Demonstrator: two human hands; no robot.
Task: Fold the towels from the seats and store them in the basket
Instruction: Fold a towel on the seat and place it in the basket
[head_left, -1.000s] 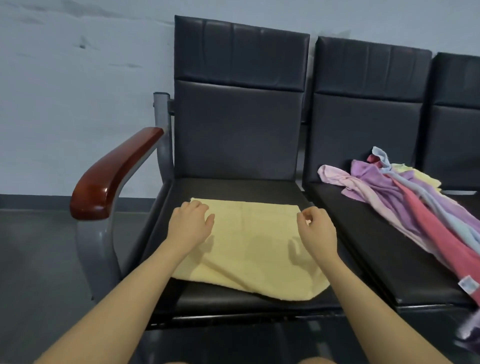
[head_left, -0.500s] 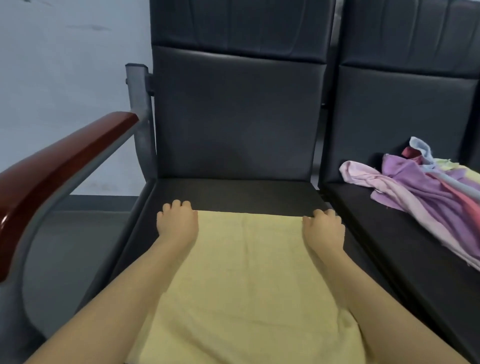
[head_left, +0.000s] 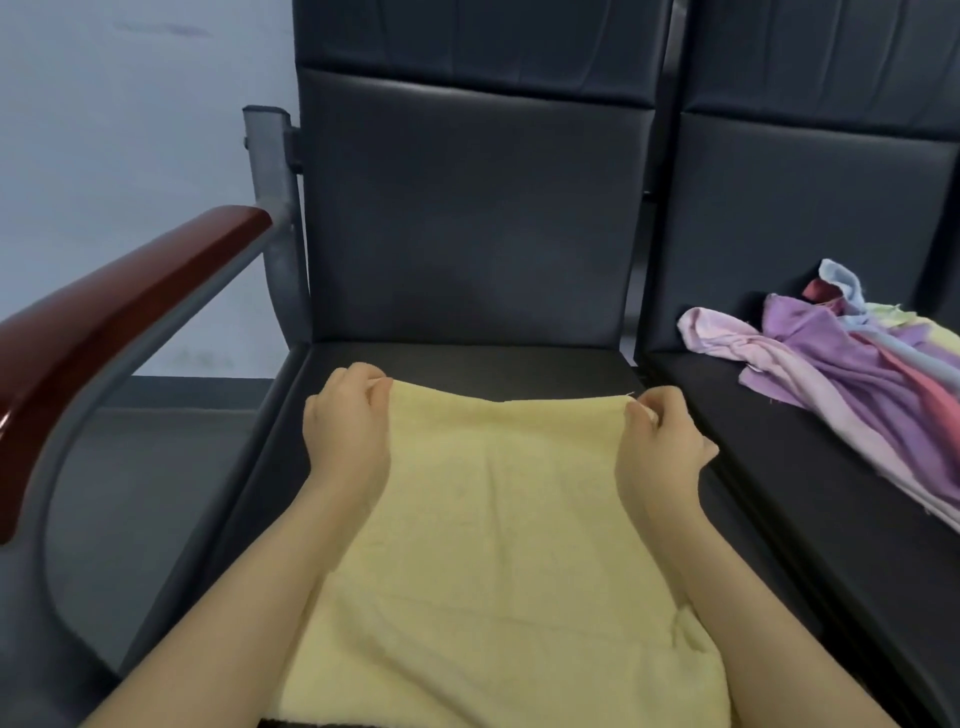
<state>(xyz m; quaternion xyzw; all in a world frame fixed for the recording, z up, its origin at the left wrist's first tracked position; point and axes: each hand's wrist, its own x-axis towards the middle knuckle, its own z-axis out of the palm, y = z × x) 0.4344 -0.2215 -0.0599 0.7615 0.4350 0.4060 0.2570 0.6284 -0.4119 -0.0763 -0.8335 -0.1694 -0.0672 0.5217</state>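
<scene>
Head view: the yellow towel (head_left: 498, 519) is being pinched at its far left corner by the left hand (head_left: 347, 431), fingers curled round the cloth. Its far right corner is being pinched between thumb and fingertips of the right hand (head_left: 660, 447). The far edge is being held taut between the two hands, sagging slightly at the middle, while the rest is lying flat on the black seat (head_left: 519, 358).

No writing or label is being shown on any cloth or seat.

A bare strip of seat is being left open behind the far edge, up to the backrest (head_left: 467, 218); narrow margins are being left at both sides. The red-brown armrest (head_left: 114, 322) is bounding the left.

The towel's near edge is being cut off by the frame bottom, and its lower sides are being covered by the forearms. On the neighbouring seat (head_left: 810, 493), well apart, a pile of coloured towels (head_left: 841, 374) is lying crumpled and being cropped at the right; their number cannot be told.
</scene>
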